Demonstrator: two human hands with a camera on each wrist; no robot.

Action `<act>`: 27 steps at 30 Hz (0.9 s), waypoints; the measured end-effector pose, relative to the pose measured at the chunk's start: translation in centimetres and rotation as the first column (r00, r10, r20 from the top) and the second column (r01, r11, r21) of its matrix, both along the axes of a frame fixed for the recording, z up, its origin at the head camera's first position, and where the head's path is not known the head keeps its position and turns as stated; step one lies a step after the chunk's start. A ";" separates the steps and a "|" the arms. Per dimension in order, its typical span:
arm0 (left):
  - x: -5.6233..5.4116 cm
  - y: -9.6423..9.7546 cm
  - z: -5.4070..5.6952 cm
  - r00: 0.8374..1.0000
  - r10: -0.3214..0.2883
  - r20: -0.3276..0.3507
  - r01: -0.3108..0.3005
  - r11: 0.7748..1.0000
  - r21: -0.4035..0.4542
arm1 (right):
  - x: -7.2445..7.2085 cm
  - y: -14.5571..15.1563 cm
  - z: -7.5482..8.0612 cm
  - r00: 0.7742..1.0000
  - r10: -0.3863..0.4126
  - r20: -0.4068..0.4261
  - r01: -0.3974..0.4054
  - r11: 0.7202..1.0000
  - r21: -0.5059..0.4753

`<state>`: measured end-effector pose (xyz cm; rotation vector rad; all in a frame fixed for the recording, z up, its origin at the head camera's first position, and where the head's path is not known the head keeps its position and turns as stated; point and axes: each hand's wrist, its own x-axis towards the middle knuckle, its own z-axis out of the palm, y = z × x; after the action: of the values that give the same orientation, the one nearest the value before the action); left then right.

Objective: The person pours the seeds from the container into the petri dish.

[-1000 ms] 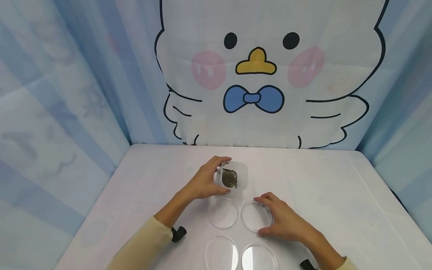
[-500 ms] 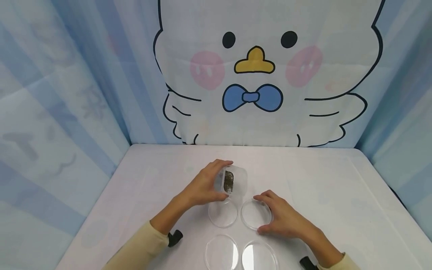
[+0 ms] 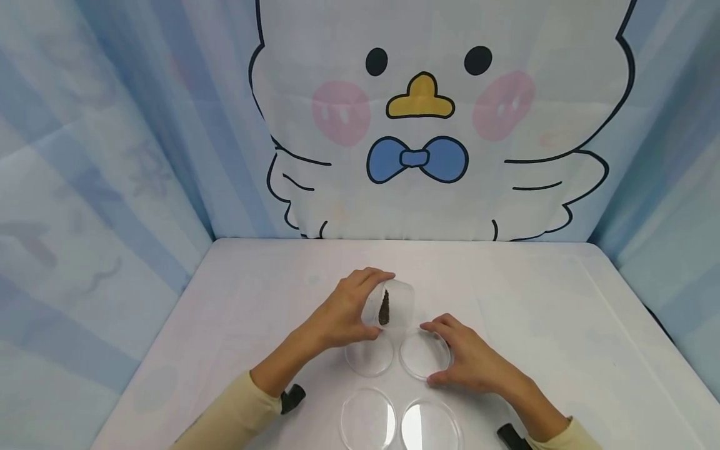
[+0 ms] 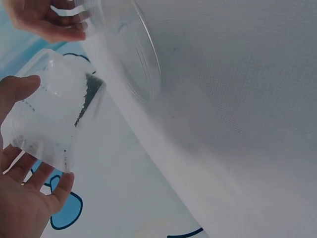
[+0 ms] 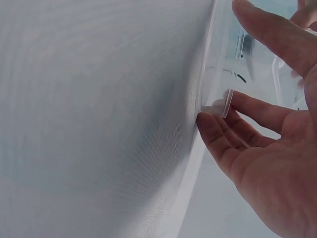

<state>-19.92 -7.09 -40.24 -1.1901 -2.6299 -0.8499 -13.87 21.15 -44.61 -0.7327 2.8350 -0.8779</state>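
Observation:
My left hand (image 3: 345, 315) grips a clear plastic square tub (image 3: 402, 306) by its sides, thumb nearer me and fingers on the far side. The tub is tilted over to the right, and dark fine grains (image 3: 384, 311) lie gathered inside; the left wrist view shows them as a narrow wedge (image 4: 90, 96) along one side. My right hand (image 3: 475, 362) holds a round clear petri dish (image 3: 423, 356) at its rim, thumb near and fingers far. In the right wrist view, fingertips sit under the dish wall (image 5: 214, 82), low at the tabletop.
Another clear round dish (image 3: 369, 359) stands left of the held one, just below the tub in the head view. Closer to me lie two clear discs (image 3: 360, 422) side by side. A white cloth covers the table (image 3: 534, 300); a printed curtain (image 3: 444, 206) hangs behind it.
My left hand has tipped the tub further and brought it slightly nearer the dishes. The visible patch of grains has narrowed to a sliver. My right hand keeps its hold on the dish.

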 end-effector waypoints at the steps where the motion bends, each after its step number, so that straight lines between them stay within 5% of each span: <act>1: 0.1 0.1 0.0 1.000 0.000 -0.007 0.000 1.000 -0.008 | 0.0 0.0 0.0 1.000 0.000 0.002 0.000 1.000 0.000; 13: 1.2 1.3 -0.1 0.990 -0.015 -0.143 -0.010 0.984 -0.176 | -0.2 0.0 0.0 1.000 -0.009 0.020 0.009 1.000 -0.017; 27: 2.1 2.9 0.5 0.949 -0.048 -0.313 -0.056 0.948 -0.314 | -0.3 0.1 -0.2 1.000 -0.004 0.003 0.004 1.000 -0.028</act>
<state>-17.83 -4.24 -39.76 -1.2660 -2.5551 -0.2027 -14.16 21.27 -44.83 -0.7288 2.8281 -0.9200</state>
